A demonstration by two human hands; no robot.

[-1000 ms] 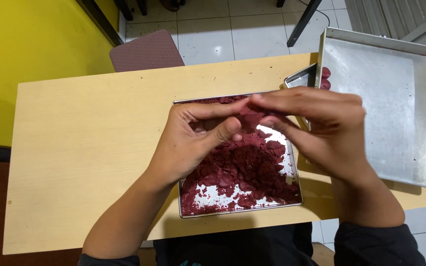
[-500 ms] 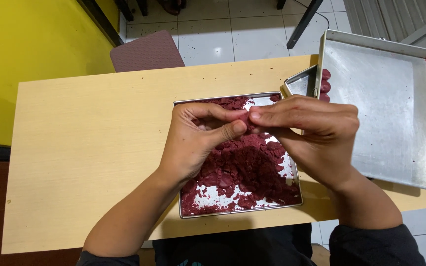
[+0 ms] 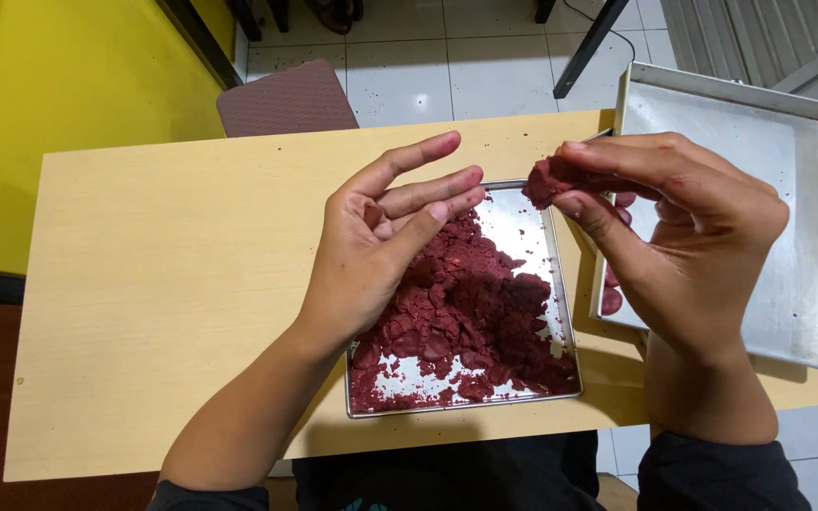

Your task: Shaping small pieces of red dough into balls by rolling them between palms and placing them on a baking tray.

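Observation:
A small metal tray [image 3: 560,312] on a light wooden table [image 3: 163,284] holds a heap of dark red crumbly dough [image 3: 466,312]. Above its left half my left hand [image 3: 381,246] hovers with the fingers spread and the palm turned up, holding nothing. My right hand [image 3: 684,237] is over the tray's right edge and pinches a small lump of red dough [image 3: 546,180] between thumb and fingertips. The two hands are apart.
A larger metal baking pan [image 3: 712,123] lies at the right, overhanging the table's edge, with red dough pieces [image 3: 611,298] at its left side behind my right hand. A brown stool seat [image 3: 286,99] stands beyond the table on a tiled floor. A yellow wall [image 3: 49,76] is left.
My hands were joined over the tray, working dough between them. They have separated: the right carries the lump up and right, the left has opened.

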